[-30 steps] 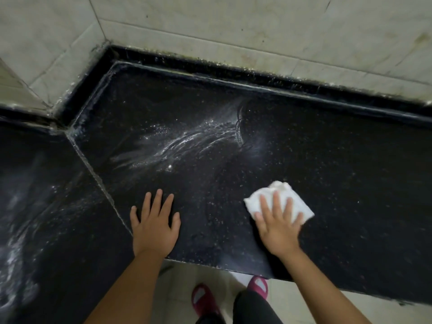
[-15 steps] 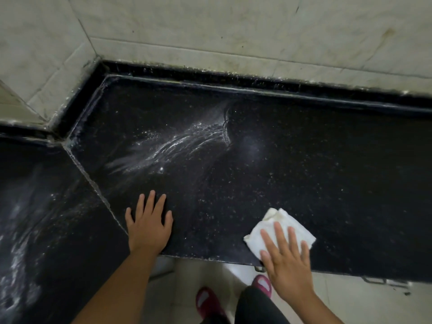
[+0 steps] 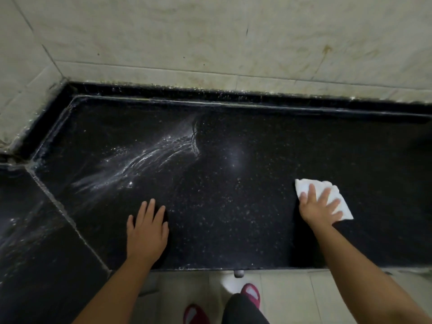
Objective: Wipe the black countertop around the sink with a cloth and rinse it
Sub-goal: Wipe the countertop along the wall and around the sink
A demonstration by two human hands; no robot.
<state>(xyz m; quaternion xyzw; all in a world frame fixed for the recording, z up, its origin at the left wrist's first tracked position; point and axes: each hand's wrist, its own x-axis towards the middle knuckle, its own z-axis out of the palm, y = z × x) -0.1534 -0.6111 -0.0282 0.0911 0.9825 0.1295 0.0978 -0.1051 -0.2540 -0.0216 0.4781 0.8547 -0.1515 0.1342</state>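
Since half a second ago our right hand (image 3: 319,208) has slid the white cloth (image 3: 327,195) away from the front edge, farther right and back on the black countertop (image 3: 233,206). Its fingers lie spread and straight, pressing the cloth flat. Our left hand (image 3: 147,232) rests palm down near the front edge, fingers straight and close together. Whitish streaks (image 3: 145,160), perhaps soap residue, lie behind it.
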